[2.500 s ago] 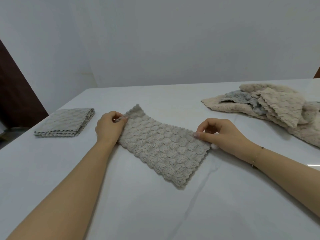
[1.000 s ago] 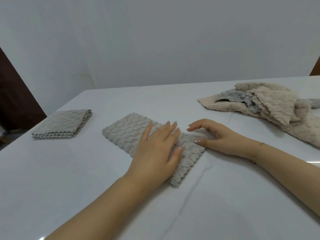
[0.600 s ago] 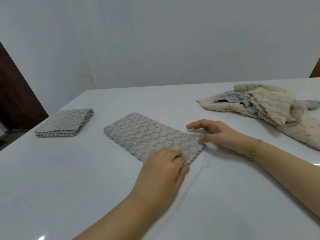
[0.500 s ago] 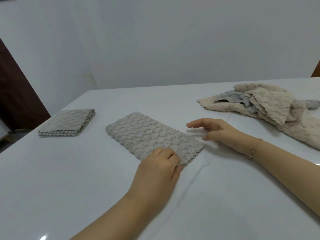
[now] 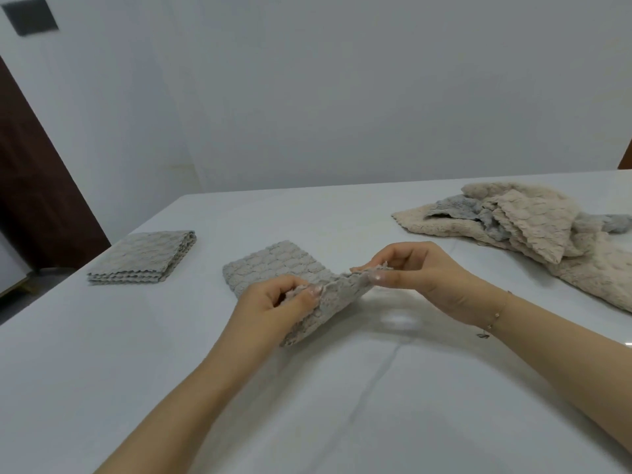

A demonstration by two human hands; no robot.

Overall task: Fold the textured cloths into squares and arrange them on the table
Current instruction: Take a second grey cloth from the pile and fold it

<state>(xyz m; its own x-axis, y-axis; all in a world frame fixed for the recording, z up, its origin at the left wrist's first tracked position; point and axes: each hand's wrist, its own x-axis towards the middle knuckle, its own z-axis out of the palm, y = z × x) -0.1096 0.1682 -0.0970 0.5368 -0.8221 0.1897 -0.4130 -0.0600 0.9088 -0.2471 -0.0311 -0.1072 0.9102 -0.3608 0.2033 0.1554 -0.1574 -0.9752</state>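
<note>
left hand (image 5: 273, 304): I see it pinching the near corner of the grey cloth (image 5: 284, 268), lifted off the table (image 5: 376, 405)
right hand (image 5: 420, 275): pinching the other corner of that same raised end
grey cloth: mid-table, far end flat, near end held up between both hands
folded cloth (image 5: 145, 256): square, far left on table, well apart
unfolded pile (image 5: 533, 227): beige and grey cloths, far right

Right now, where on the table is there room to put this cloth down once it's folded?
Bare white marble table lies between the folded grey square stack and the cloth in hand, and along the near edge. The heap of beige and grey unfolded cloths crowds the right.
</note>
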